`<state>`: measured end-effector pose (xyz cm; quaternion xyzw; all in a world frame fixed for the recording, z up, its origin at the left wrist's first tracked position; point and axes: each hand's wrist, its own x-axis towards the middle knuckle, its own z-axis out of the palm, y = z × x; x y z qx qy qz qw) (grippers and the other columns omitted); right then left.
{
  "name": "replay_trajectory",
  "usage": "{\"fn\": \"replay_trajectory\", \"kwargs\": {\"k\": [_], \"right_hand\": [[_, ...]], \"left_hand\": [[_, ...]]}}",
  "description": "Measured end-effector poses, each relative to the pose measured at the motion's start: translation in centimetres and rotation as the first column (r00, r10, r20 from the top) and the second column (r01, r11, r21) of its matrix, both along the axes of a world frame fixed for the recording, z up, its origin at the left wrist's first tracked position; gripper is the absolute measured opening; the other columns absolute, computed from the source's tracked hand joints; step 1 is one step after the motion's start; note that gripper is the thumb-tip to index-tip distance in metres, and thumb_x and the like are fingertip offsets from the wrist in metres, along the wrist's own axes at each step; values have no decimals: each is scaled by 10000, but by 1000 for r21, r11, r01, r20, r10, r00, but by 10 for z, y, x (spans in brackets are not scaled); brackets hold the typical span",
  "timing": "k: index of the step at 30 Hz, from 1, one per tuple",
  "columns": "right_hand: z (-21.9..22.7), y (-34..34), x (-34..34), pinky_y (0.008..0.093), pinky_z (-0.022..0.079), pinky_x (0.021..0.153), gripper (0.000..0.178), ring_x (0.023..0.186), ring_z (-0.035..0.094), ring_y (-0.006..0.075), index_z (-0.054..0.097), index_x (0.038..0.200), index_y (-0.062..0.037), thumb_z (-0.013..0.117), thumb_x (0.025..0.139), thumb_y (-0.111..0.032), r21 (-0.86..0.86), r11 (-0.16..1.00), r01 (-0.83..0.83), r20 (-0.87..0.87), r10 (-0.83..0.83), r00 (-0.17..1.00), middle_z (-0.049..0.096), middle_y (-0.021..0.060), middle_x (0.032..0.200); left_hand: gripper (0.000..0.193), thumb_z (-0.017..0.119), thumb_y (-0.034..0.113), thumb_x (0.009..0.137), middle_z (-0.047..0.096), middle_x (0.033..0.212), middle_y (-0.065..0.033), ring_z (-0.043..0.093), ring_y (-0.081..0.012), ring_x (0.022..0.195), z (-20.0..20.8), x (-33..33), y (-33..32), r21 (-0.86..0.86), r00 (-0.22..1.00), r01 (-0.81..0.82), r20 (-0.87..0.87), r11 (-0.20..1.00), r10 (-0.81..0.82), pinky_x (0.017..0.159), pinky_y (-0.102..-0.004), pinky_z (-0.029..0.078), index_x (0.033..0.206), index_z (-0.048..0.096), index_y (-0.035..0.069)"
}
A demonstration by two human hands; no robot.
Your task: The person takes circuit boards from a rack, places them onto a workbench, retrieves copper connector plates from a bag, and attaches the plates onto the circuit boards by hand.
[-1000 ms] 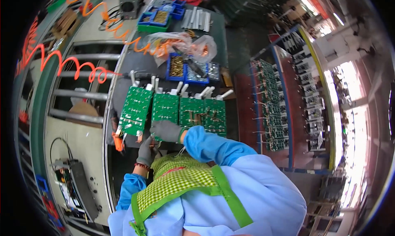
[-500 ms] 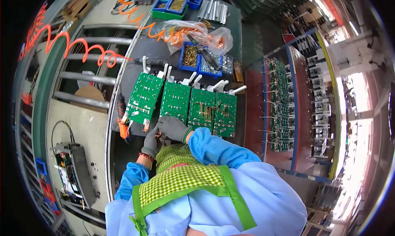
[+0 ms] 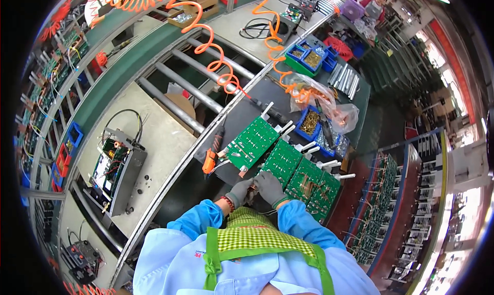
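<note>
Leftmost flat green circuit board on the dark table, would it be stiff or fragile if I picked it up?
The flat, rectangular green circuit board lies straight-edged, so it would probably stay stiff. Small silvery fittings on its face suggest it might be fragile if pressed there. White bar-shaped projections at its far edge could snag during lifting.

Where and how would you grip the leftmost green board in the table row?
I'd take the leftmost green board by its left and right edges, coming from above on the wearer's side. It looks flat and thin, its upper face is studded, and white posts jut out at its far edge; the side edges look clearer.
</note>
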<state>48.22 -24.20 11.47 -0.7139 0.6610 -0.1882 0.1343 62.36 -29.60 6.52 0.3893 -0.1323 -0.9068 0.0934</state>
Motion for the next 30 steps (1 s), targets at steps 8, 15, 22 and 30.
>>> {"fn": "replay_trajectory", "kwargs": {"k": [8,15,22,30], "right_hand": [[-11,-3,7,437,465,729,140,864,543,339,566,869,-65,614,795,-174,13,988,151,-65,-150,987,523,149,911],[-5,1,1,435,466,753,123,884,536,348,560,890,-50,589,784,-105,2,997,73,120,-73,990,518,150,936],[9,5,3,416,476,782,138,927,554,337,590,859,-62,641,776,-159,-5,988,156,122,-155,980,545,139,969],[1,-2,6,417,470,742,111,875,553,333,593,835,-66,638,776,-148,2,990,143,116,-142,983,548,127,903]], "left_hand": [[295,438,356,968,547,672,21,470,-61,478,9,1,-5,84,997,-5,-76,996,11,407,-164,391,802,551,141],[292,434,324,963,572,691,4,470,-66,485,-7,-3,5,-4,1000,-10,9,1000,11,395,-170,358,824,590,120],[266,435,302,960,584,704,2,482,-69,475,11,-1,2,-81,999,40,27,996,-38,413,-156,369,830,580,121],[276,451,311,969,597,727,-25,481,-74,485,12,-3,-1,-7,997,-78,24,997,78,406,-155,377,872,588,92]]}}
